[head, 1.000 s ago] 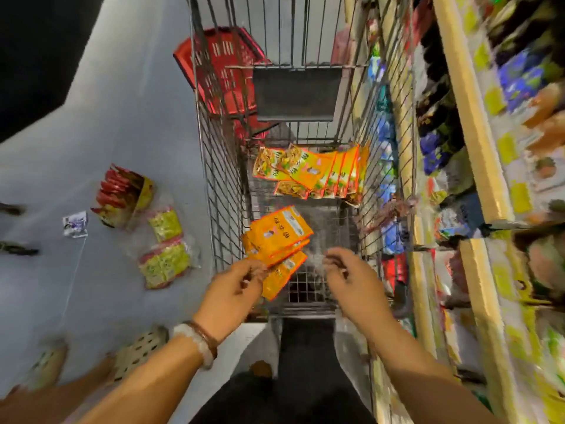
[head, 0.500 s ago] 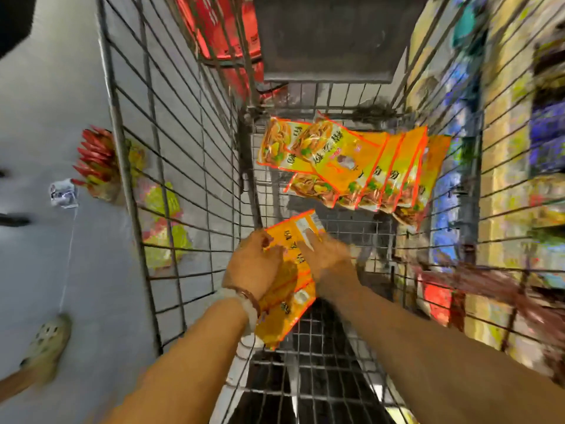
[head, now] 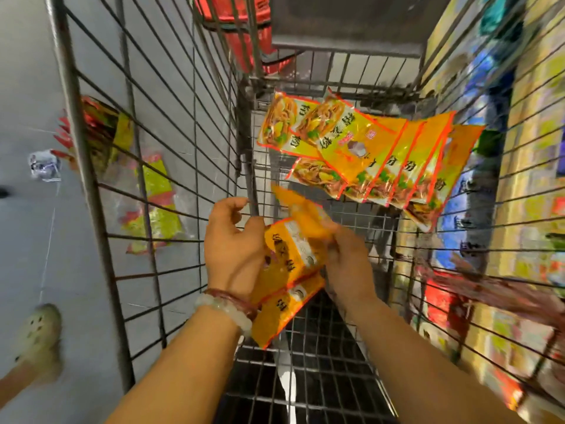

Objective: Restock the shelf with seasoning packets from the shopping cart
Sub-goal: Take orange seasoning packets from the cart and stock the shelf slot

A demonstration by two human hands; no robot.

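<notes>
A wire shopping cart [head: 128, 166] fills most of the view, its mesh sides rising on the left and right and its grid floor showing below the arms. To the right, seen through the wire, runs a shelf [head: 526, 154] crowded with blurred coloured goods. Beyond the cart's far end sits a red basket [head: 244, 29] on the grey floor.

Inside the cart, against the far end and the right side, lies a fanned row of seasoning packets [head: 382, 154] — yellow and orange with red edges, overlapping one another. Nearer the person, over the middle of the cart, both hands meet on a smaller stack of the same packets [head: 290, 270]. The left hand [head: 235, 246] holds the stack from its left edge, fingers curled round it, with two bracelets [head: 227, 307] on the wrist. The right hand [head: 345, 261] is blurred; its fingers pinch the top packet at the stack's upper right corner.

Outside the cart on the left, clear bags of red and yellow snack packs [head: 146, 197] lie on the floor, with a small white packet [head: 44, 165] beside them — and a pale shoe [head: 39, 332] shows at the lower left.
</notes>
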